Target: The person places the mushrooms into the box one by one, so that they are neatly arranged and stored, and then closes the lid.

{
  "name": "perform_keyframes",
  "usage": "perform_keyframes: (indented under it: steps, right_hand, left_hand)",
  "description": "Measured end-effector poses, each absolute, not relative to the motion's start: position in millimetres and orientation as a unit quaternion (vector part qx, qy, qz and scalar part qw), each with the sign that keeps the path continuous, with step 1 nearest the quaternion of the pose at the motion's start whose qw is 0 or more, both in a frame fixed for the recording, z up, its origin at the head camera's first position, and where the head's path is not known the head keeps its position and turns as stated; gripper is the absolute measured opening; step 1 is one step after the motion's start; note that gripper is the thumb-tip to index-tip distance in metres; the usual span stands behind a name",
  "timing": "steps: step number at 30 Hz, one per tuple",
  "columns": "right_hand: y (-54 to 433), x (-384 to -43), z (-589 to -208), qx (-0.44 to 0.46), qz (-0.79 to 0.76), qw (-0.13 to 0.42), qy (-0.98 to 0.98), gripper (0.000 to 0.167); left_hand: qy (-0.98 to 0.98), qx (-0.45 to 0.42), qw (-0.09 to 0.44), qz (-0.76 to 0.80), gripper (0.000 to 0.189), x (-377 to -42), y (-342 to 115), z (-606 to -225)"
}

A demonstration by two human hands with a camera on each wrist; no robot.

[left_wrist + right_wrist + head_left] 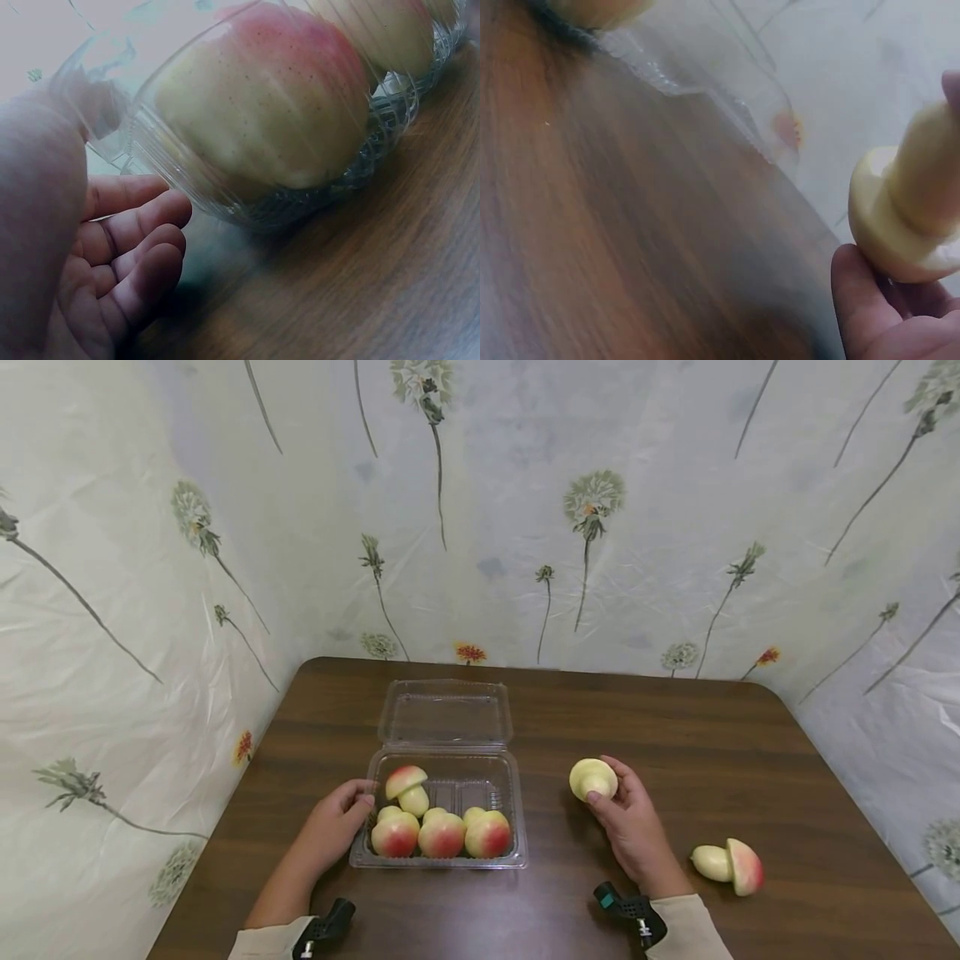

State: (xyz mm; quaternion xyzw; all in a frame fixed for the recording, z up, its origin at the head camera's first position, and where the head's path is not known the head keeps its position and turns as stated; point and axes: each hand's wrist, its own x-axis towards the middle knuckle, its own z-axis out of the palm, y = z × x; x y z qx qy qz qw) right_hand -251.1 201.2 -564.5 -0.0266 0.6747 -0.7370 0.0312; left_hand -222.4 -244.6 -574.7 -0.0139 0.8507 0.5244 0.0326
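Note:
A clear plastic clamshell container (519, 806) lies with its lid folded back. Inside, three mushroom-shaped pieces with rounded yellow-red caps line the front, and another toy mushroom (411, 793) leans behind them on the left. My left hand (333, 827) pinches the container's left rim between thumb and forefinger; its other fingers (154, 285) curl loosely beside the wall. To the right of the container, my right hand (633, 831) holds a toy mushroom (592, 777) by thumb and fingers, its pale stem and cap underside turned toward me. The thumb lies against the stem.
Another toy mushroom (729, 866) lies on its side at the right, close to my right forearm. The lid (446, 714) rests toward the back of the brown wooden table (637, 718). Flower-patterned sheeting (495, 527) stands behind the table and at both sides.

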Motion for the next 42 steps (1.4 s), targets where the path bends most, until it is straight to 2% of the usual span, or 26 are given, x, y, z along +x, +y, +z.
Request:
perform_keyframes:
  steps: [18, 28, 42]
  right_hand:
    - [185.7, -247.1, -574.1, -0.079, -0.705, 0.024, 0.704, 0.076]
    - [171.8, -242.6, -570.1, -0.081, -0.685, 0.022, 0.724, 0.075]
    - [149.6, -242.1, -562.1, -0.121, -0.697, 0.019, 0.707, 0.084]
  left_hand:
    - [0.853, -0.008, 0.031, 0.521, 0.031, -224.0, -243.6, -573.4]
    - [0.849, -0.012, 0.036, 0.527, 0.031, -222.1, -243.6, -569.3]
    - [0.854, -0.017, 0.034, 0.519, 0.031, -222.3, -244.3, -572.9]
